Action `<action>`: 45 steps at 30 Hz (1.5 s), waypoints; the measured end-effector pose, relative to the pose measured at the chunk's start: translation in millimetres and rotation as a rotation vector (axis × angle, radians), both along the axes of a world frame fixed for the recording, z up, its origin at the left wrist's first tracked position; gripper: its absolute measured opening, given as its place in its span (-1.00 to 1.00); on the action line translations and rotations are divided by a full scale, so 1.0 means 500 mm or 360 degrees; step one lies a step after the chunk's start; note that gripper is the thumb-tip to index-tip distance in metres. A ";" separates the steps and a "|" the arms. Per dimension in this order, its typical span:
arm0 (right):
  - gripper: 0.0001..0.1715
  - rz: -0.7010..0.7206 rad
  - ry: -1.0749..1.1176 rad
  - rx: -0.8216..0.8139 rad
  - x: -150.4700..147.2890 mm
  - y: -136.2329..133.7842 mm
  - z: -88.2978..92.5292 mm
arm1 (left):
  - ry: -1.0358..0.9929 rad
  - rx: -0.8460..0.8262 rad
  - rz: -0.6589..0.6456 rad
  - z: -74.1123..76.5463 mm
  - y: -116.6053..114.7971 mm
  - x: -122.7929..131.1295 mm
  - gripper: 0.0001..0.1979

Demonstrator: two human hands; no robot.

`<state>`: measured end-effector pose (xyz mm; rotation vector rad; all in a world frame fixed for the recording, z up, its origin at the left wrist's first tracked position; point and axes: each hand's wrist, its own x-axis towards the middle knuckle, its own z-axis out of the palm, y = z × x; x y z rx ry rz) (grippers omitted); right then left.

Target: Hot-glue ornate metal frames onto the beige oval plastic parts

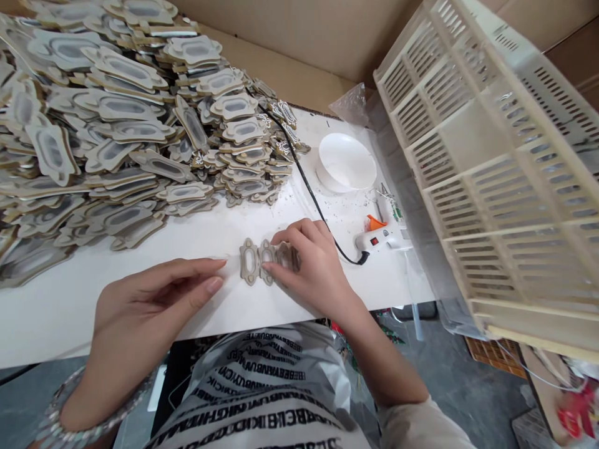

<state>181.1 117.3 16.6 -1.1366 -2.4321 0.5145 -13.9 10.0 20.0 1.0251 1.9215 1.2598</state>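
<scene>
Three small tan ornate plates (258, 261) lie in a row near the front edge of the white table (56, 305). My right hand (314, 265) rests on the row's right end, fingers curled and pinching the rightmost plate. My left hand (143, 312) lies just left of the row, fingers stretched out together, tips a short way from the leftmost plate, holding nothing.
A big heap of the same plates (116, 118) covers the table's left and back. A white glue gun (381, 236) with a black cord (304, 181) lies right of my hand, behind it a white bowl (346, 162). A cream slatted crate (496, 156) stands at right.
</scene>
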 end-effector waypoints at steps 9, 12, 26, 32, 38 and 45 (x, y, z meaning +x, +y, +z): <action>-0.87 0.0163 0.0546 -0.0135 -0.026 -0.038 0.031 | -0.0096 0.0136 -0.0056 -0.003 0.001 0.000 -0.81; -0.89 0.0243 0.0634 -0.0201 -0.048 -0.049 0.035 | -0.0154 0.0252 -0.0077 -0.005 0.005 0.006 -0.82; -0.90 0.0155 0.0744 -0.0378 -0.022 -0.035 0.044 | -0.0118 0.0267 -0.0104 -0.007 0.004 0.006 -0.84; -0.90 0.0192 0.0722 -0.0442 -0.047 -0.044 0.034 | -0.0090 0.0251 -0.0056 -0.010 0.002 0.009 -0.85; -0.85 0.0129 0.0842 -0.0387 -0.035 -0.033 0.034 | -0.0073 0.0251 -0.0040 -0.007 0.003 0.014 -0.85; -0.93 0.0205 0.0744 -0.0451 -0.037 -0.040 0.029 | -0.0059 0.0275 -0.0047 -0.012 0.003 0.013 -0.83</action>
